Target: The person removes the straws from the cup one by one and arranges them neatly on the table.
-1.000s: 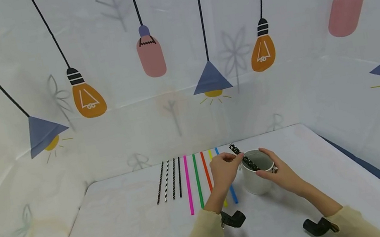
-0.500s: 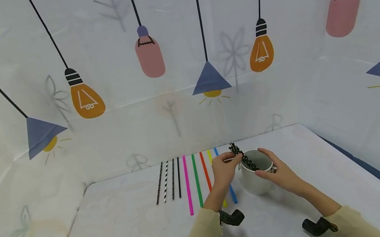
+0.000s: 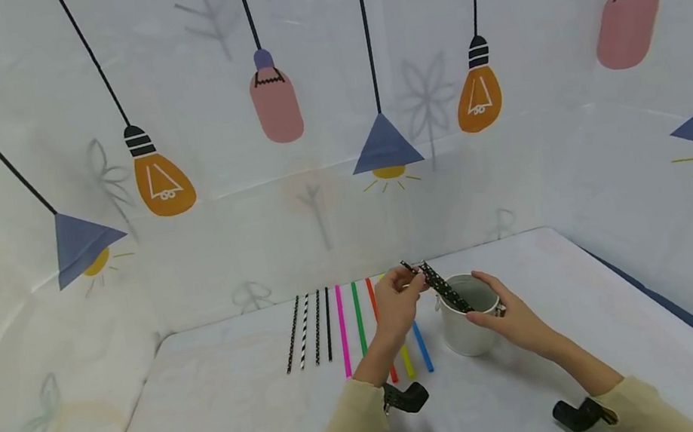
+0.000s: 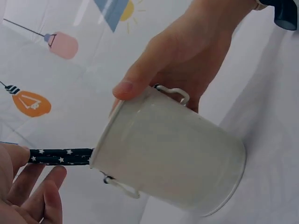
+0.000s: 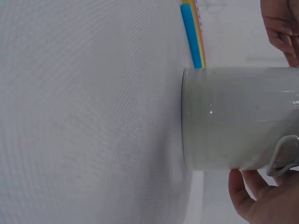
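A white metal pail (image 3: 466, 337) with small side handles stands on the table. Dark paper straws (image 3: 447, 291) with white stars lean out of it, and they show closely in the left wrist view (image 4: 60, 157). My right hand (image 3: 517, 319) holds the pail at its rim and right side, thumb at the near edge. Just left of the pail, my left hand (image 3: 396, 307) pinches a dark patterned straw (image 3: 406, 265); its tip sticks out above the fingers, apart from the bundle. The fingers hide most of that straw.
Left of the pail lies a row of patterned black-and-white straws (image 3: 304, 331), then plain pink (image 3: 341, 327), green (image 3: 359, 317), red (image 3: 393, 374), yellow (image 3: 408, 365) and blue (image 3: 423, 350) ones. My left forearm covers parts of these. A printed white curtain (image 3: 332, 211) stands behind the table.
My left hand has moved left, away from the pail, with a straw tip now parted from the bundle. My right hand and the pail have stayed in place.
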Tool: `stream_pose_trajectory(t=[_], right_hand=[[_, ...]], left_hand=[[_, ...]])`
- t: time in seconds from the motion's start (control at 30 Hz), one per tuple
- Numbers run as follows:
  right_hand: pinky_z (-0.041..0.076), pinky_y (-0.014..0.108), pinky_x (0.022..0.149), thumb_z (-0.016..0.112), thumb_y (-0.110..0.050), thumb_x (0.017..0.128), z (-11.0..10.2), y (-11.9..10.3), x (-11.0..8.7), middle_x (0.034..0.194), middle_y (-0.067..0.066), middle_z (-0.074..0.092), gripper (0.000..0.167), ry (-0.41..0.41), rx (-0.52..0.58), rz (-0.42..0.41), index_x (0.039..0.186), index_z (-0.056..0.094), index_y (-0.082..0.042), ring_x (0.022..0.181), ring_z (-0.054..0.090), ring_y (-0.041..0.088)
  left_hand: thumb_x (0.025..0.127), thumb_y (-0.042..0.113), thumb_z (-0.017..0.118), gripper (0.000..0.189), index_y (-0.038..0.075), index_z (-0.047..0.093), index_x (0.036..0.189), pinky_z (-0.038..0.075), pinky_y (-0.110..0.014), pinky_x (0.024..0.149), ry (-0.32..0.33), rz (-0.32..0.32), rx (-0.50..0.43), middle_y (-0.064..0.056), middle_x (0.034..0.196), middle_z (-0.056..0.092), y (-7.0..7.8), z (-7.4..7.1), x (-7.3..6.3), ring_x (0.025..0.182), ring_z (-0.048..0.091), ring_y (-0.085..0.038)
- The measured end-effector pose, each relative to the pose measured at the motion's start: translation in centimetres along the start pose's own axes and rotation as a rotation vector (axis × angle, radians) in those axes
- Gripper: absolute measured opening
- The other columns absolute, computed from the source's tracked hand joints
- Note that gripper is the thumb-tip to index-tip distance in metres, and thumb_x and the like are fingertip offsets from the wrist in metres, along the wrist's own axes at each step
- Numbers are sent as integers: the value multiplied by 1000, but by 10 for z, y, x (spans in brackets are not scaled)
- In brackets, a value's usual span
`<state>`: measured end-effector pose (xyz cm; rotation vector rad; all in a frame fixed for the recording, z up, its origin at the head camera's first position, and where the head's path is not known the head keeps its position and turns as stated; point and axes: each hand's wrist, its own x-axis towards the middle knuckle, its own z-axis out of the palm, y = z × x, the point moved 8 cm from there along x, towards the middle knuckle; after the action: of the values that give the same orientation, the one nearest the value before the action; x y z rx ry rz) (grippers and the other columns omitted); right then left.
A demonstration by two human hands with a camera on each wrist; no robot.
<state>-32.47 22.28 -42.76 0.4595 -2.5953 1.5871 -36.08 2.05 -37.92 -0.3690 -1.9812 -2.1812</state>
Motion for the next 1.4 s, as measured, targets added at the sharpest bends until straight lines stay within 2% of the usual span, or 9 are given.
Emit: stream_pose_trajectory(t=[0.1,0.23,0.43,0.77,0.93,1.13,1.27,1.33,1.4], right_hand=[[34,65,98,68,-31,92,-1,-1,-1,149,18,33,80,6,-6,-5,154,20,-15,134,33,41],[35,65,98,68,-31,92,-1,-2,-2,149,18,33,80,5,-10,-12,154,20,-15,133,34,41],[34,67,97,67,-31,93,-1,-4,1,149,18,32,80,2,1,-20,155,19,-17,133,34,41],[39,59,96,67,-29,93,-2,-1,-2,146,19,36,79,12,-18,-32,155,19,-17,130,38,40],[39,59,96,68,-28,93,-1,1,-1,147,19,36,79,12,-5,-32,155,19,-17,130,38,40],[40,58,95,68,-28,93,2,4,-2,146,19,36,79,-2,-4,-30,155,19,-18,130,38,40],[39,59,96,67,-28,93,-1,2,1,146,18,36,78,4,-1,-39,155,20,-17,130,38,40],[39,60,96,68,-28,93,-1,1,2,146,18,36,79,5,-4,-37,154,20,-16,130,38,40],[38,61,97,68,-28,93,-1,1,2,147,19,35,80,0,-9,-35,155,19,-15,130,37,41]], left_hand=[[92,7,67,26,-1,58,114,54,-33,70,10,43,-32,-13,97,70,9,-6,4,82,71,-30],[91,5,68,34,-2,45,115,56,-40,73,72,77,-69,-18,97,67,22,-22,9,81,70,-38],[89,-5,67,22,-14,50,101,55,-28,65,145,153,-123,-23,92,64,46,-56,25,81,66,-47],[90,6,70,17,-7,65,100,55,-29,70,209,228,-21,-11,93,65,75,-113,35,76,68,-17],[90,9,71,22,-6,66,105,53,-27,70,180,218,78,-11,96,67,81,-142,37,76,67,-15],[91,11,70,24,-6,67,109,51,-26,70,152,143,199,-13,101,68,71,-179,33,77,66,-15],[91,14,70,28,-6,67,111,51,-24,72,100,80,249,-15,106,68,62,-194,36,82,65,-12],[92,12,69,27,-7,67,111,50,-22,73,77,56,289,-15,105,68,66,-196,33,83,65,-11],[91,13,70,28,-7,68,111,50,-21,72,62,40,322,-16,105,68,61,-202,32,84,64,-12]])
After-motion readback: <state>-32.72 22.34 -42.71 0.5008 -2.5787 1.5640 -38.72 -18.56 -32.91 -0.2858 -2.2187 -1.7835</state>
